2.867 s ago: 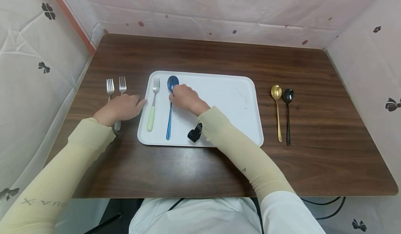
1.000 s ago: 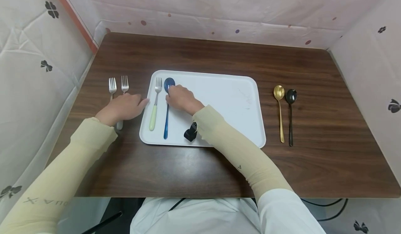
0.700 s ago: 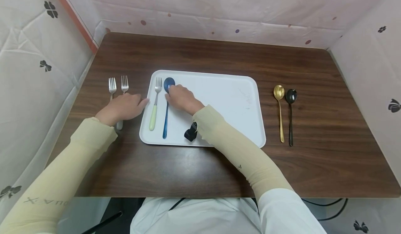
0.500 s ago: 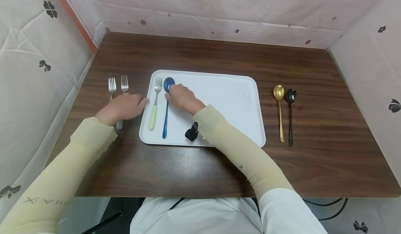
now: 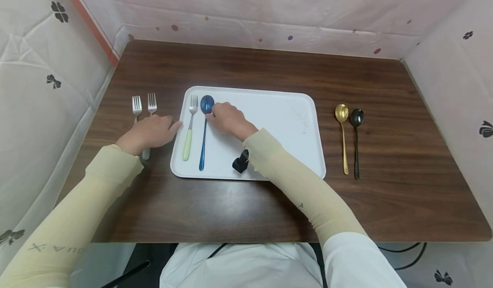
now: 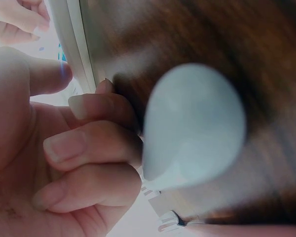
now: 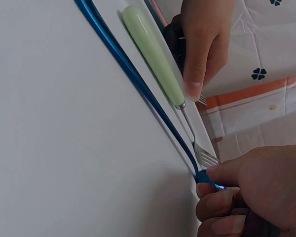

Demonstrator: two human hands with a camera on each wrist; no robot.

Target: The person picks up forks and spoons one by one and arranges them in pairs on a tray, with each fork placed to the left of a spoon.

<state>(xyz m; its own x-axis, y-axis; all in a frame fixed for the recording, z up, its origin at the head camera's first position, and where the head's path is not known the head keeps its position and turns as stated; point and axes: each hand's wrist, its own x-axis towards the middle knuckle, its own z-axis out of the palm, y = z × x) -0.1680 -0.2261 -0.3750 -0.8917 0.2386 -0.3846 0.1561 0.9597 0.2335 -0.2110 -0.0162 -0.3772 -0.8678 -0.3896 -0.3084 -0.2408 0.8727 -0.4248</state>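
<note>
My right hand (image 5: 231, 119) is over the white tray (image 5: 277, 129), just right of the blue spoon (image 5: 206, 104), its thumb by the neck. In the right wrist view, blue spoon (image 7: 133, 74) shows in the gap between thumb and index finger. A fork with a green handle (image 5: 186, 144) lies to the spoon's left, roughly parallel. My left hand (image 5: 150, 133) rests palm down above a fork (image 5: 152, 103), hiding its middle, thumb beside the tray's left edge. In the left wrist view its fingers hang loosely curled; a pale handle end (image 6: 197, 123) looms close.
Another fork (image 5: 136, 105) is at the far left, partly under the left hand. Right of the tray, a gold spoon (image 5: 342, 129) and a black spoon (image 5: 356, 138) lie side by side on the brown table (image 5: 408, 172). Patterned cloth walls (image 5: 269, 5) stand around it.
The blue spoon has shifted slightly left, closer to the green-handled fork. Over the last half second my right hand has slid a little right off its neck. The left hand has stayed.
</note>
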